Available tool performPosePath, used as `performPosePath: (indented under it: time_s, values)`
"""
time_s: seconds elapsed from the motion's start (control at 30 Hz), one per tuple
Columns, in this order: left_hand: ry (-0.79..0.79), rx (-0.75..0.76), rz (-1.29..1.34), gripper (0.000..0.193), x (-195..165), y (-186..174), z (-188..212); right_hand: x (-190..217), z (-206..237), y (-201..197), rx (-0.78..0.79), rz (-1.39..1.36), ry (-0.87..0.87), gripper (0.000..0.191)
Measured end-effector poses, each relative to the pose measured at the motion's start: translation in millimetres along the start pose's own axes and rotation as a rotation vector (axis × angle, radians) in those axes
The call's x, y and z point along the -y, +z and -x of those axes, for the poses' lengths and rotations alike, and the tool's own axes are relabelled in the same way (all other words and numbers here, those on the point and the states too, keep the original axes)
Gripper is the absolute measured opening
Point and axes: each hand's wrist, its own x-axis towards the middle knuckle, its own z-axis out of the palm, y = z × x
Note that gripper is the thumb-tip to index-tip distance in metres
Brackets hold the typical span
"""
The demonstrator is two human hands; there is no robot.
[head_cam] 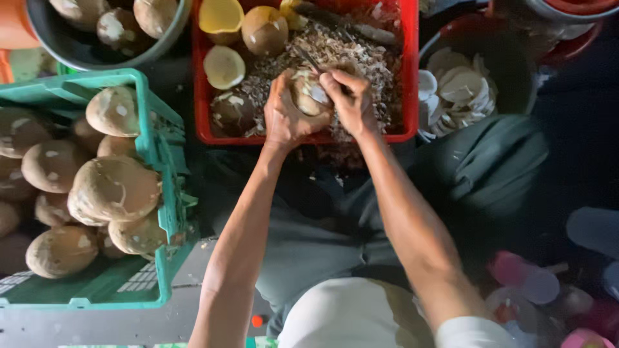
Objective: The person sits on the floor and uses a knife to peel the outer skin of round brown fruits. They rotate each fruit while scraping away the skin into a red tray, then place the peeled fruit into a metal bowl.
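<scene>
While both hands work over the red crate (407,71), the left hand (285,116) is curled closed around a partly pared coconut (309,96), cupping it from below and the side. Right hand (351,96): fingers closed on a dark-handled blade (308,59), probably a paring knife, though the view is too soft to be sure; its edge lies against the nut's pale flesh. Crate contents: brown shavings (351,48) heaped deep, several nuts with brown skin only partly off. Dark bowl (522,80), right: white peeled pieces (458,90), a modest heap. Green crate (151,129), left: many brown-skinned coconuts (113,190), unpared. Grey tub (64,48), upper left: more of the same. Judged progress: some done, the greater share remaining.
</scene>
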Motion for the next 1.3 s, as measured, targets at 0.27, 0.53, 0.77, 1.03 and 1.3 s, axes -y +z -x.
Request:
performPosePath:
  time_s: [0.27, 0.53, 0.77, 1.03, 1.3]
  values:
    - [0.075, -0.029, 0.024, 0.092, 1, 0, 3, -25, 2, 1, -0.041, -0.342, -0.308, 0.034]
    - [0.052, -0.018, 0.169, 0.088, -1, -2, 6, -53, -1, 1, -0.107, 0.038, -0.022, 0.034]
    - [-0.065, 0.130, -0.015, 0.103, 6, -14, 5, -86, -5, -13, -0.249, -0.344, 0.141, 0.028]
    - [0.009, 0.109, -0.031, 0.101, 16, -1, -5, -27, -9, -2, 0.004, 0.238, -0.376, 0.031]
    - [0.317, 0.365, -0.218, 0.107, 10, -43, -46, -23, -19, -33, 0.035, -0.037, 0.192, 0.038]
